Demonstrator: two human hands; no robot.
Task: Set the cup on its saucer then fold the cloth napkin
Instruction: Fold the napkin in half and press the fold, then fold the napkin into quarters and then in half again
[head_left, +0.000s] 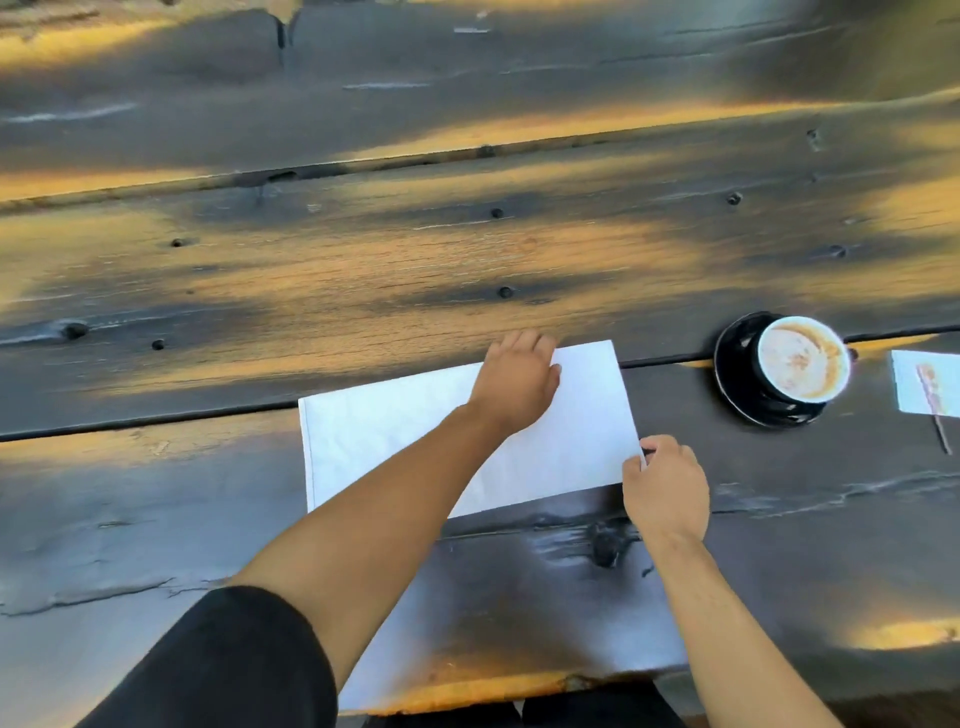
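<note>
A white cloth napkin (395, 441) lies flat on the dark wooden table (363, 270), in front of me. My left hand (517, 382) rests palm down on its far right part, fingers at the far edge. My right hand (665, 486) pinches the napkin's near right corner between thumb and fingers. To the right, a black cup (802, 361) with a foam-stained white inside stands on its black saucer (737, 374).
A white paper (922, 384) with a thin stained stick across it lies at the right edge, beyond the cup. The table's near edge (467, 691) runs just above my lap. Plank gaps cross the tabletop.
</note>
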